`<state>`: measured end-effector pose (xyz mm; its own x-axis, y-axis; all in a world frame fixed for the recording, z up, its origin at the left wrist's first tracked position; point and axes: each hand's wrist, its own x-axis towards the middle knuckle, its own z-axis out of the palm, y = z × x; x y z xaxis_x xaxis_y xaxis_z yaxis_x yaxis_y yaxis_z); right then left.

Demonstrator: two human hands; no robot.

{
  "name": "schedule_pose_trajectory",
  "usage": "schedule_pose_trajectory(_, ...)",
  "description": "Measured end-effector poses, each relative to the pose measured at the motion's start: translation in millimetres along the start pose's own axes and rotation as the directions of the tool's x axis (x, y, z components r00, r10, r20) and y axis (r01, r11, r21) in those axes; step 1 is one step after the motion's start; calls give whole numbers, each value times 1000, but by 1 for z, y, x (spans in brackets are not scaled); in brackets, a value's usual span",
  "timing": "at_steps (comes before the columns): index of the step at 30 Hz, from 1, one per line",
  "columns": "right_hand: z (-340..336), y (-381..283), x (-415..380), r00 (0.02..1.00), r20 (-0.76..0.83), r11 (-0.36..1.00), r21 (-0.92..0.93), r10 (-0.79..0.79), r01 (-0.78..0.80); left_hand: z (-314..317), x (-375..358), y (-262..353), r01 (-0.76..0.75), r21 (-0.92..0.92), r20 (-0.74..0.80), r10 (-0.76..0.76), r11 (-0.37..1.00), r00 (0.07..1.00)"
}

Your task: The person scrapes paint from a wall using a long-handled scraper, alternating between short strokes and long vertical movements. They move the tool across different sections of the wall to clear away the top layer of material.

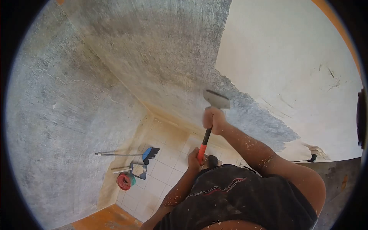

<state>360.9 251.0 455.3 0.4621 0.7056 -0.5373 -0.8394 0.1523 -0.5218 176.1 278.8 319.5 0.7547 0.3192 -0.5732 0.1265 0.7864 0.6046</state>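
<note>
Both my hands are wrapped around a long-handled scraper point(216, 100) with a wide metal blade and a black and orange handle. My right hand point(214, 120) grips it high up, just below the blade. Lower down, my left hand point(194, 159) is closed around the orange grip, close in front of my body. The blade is slightly blurred and overlaps the bare grey part of the wall point(245, 111), left of the ragged edge of the white paint point(283, 65). Small pale flakes cling to my forearms and dark shirt.
Down on the white tiled floor point(163, 170), a blue broom point(147, 155) leans toward the left wall point(65, 142). Near it are a dustpan point(138, 171) and a red and green basket point(124, 181). A black pipe fitting point(313, 157) juts from the wall at right.
</note>
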Motion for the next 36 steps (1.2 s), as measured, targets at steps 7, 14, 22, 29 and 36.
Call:
schedule_pose_trajectory(7,11,-32,1,992,0,992,-13,-128,128,22,6,29,-81,87,142,68,993,988)
schedule_pose_trajectory(14,22,-53,-9,988,31,988,-17,-155,155,51,4,40,26,129,72,-36,991,997)
schedule_pose_trajectory(22,3,-2,-1,986,-132,995,-19,-97,96,8,-12,14,180,106,100,-191,978,977)
schedule_pose_trajectory(29,41,-67,-18,994,17,991,-75,-107,108,50,-4,57,21,96,331,-52,995,942)
schedule_pose_trajectory(36,16,-21,-6,993,-96,994,-80,63,-71,23,-26,19,237,115,154,-253,965,955)
